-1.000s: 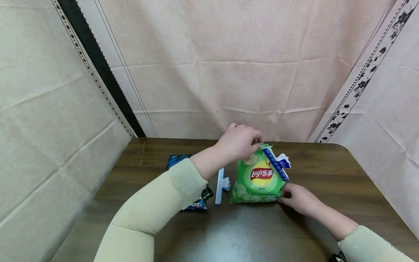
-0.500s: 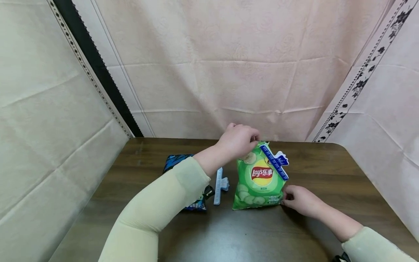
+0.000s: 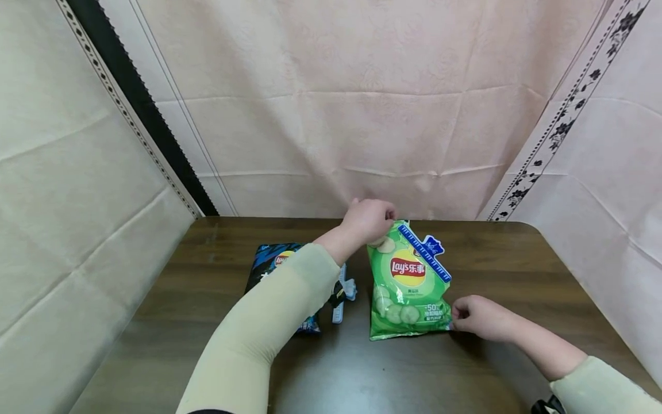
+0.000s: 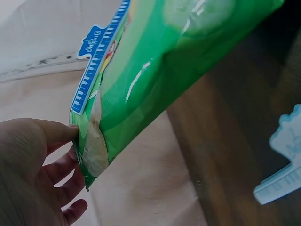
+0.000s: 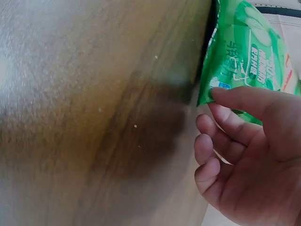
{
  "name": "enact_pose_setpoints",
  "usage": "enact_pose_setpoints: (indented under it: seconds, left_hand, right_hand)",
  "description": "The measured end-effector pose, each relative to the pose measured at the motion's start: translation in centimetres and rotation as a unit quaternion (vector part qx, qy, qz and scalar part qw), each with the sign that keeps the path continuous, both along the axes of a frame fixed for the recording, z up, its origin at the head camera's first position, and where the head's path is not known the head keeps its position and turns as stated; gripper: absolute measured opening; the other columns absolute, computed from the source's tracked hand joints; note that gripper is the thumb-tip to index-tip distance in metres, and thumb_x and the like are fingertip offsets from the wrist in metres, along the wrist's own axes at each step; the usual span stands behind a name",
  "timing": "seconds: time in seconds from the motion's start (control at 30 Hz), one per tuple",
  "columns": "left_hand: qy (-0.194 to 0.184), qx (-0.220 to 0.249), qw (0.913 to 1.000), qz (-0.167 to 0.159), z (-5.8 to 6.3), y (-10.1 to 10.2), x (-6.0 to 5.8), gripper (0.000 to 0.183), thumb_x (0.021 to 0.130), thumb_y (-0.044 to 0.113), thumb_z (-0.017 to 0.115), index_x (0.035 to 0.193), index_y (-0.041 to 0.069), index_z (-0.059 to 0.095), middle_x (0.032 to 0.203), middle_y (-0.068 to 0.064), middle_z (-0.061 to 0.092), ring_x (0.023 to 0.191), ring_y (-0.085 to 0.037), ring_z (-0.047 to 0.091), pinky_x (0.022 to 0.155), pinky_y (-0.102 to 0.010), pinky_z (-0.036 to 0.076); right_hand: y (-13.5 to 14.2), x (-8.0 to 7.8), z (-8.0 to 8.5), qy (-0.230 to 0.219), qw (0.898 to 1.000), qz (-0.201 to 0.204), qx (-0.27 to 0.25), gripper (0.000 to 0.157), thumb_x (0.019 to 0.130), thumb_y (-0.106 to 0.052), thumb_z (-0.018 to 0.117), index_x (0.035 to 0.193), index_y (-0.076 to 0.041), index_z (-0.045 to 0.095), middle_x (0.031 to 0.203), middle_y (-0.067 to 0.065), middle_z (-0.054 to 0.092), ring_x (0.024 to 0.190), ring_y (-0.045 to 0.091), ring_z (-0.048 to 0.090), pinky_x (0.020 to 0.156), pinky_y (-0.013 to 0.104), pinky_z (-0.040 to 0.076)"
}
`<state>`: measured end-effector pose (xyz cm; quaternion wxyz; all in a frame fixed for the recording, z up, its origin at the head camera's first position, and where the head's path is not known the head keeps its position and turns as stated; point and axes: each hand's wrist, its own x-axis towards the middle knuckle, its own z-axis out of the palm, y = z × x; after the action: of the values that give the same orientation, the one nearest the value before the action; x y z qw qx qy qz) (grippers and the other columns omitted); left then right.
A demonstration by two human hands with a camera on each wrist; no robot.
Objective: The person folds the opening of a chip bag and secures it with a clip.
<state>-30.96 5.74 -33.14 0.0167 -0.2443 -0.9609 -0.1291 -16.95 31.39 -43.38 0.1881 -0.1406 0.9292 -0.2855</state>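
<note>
A green Lay's chip bag (image 3: 408,293) stands tilted over the wooden table, its front toward me in the head view. Across its upper right corner sits a dark blue bag clip (image 3: 425,253) with piano-key print, also seen as a clip (image 4: 101,59) in the left wrist view. My left hand (image 3: 368,221) pinches the bag's top left corner between thumb and fingers. At the lower right corner, my right hand (image 3: 481,317) pinches the edge; the right wrist view shows the thumb pressing the corner, the other fingers of that hand (image 5: 254,150) curled below.
A dark blue Lay's bag (image 3: 269,259) lies left on the table (image 3: 414,374), partly behind my left sleeve (image 3: 269,322). Between the bags lies a light blue clip (image 3: 338,310), partly covered by a black strap at the sleeve. Pale cloth (image 3: 331,115) hangs behind the table.
The green bag has shifted slightly left and its bottom edge has come nearer to me, showing more of its front. Both hands keep their pinch on its corners; the left has moved left.
</note>
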Motion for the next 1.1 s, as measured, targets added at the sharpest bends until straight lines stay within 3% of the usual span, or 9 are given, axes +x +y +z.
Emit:
enact_pose_setpoints:
  seconds: [0.3,0.5,0.67,0.83,1.1]
  left_hand:
    - [-0.010,-0.026,0.9994,0.021,-3.1,1.6,-1.8,0.011,0.099,0.033,0.059,0.099,0.030,0.069,0.097,0.009,0.059,0.094,-0.014,0.051,0.095,-0.039,0.034]
    - [-0.011,-0.054,0.9979,0.033,-5.4,2.5,-3.0,0.014,0.100,0.030,0.058,0.105,0.029,0.071,0.102,0.011,0.064,0.099,-0.015,0.053,0.101,-0.040,0.034]
    - [-0.028,-0.096,0.9942,0.040,-7.1,3.1,-3.8,0.012,0.096,0.027,0.066,0.107,0.030,0.069,0.105,0.011,0.065,0.098,-0.016,0.053,0.102,-0.040,0.035]
    - [-0.039,-0.121,0.9909,0.045,-8.0,3.5,-4.4,0.015,0.091,0.028,0.072,0.105,0.031,0.068,0.106,0.010,0.064,0.097,-0.017,0.052,0.105,-0.043,0.032]
    - [-0.073,-0.112,0.9897,0.051,-8.9,3.4,-4.5,0.015,0.089,0.029,0.075,0.101,0.029,0.067,0.104,0.010,0.064,0.098,-0.018,0.052,0.107,-0.045,0.031]
  right_hand:
    - [0.6,0.2,0.7,-0.049,0.998,0.016,-0.025,0.021,0.089,-0.017,0.071,0.073,-0.009,0.058,0.066,-0.004,0.048,0.061,0.013,0.045,0.055,0.026,0.033]
    - [0.5,0.1,0.9,-0.061,0.998,0.007,-0.017,0.021,0.089,-0.019,0.070,0.075,-0.010,0.059,0.066,-0.004,0.049,0.062,0.014,0.046,0.056,0.027,0.034]
    - [0.7,0.1,0.9,-0.067,0.998,0.006,-0.020,0.019,0.090,-0.019,0.070,0.076,-0.010,0.060,0.068,-0.003,0.051,0.063,0.014,0.046,0.057,0.027,0.034]
    - [0.9,0.0,0.8,-0.070,0.997,0.007,-0.027,0.017,0.091,-0.019,0.068,0.078,-0.010,0.060,0.069,-0.003,0.051,0.064,0.014,0.046,0.057,0.028,0.035]
    - [1.2,-0.2,0.7,-0.081,0.996,-0.002,-0.028,0.018,0.092,-0.022,0.067,0.081,-0.010,0.060,0.071,-0.002,0.053,0.066,0.016,0.048,0.057,0.029,0.037]
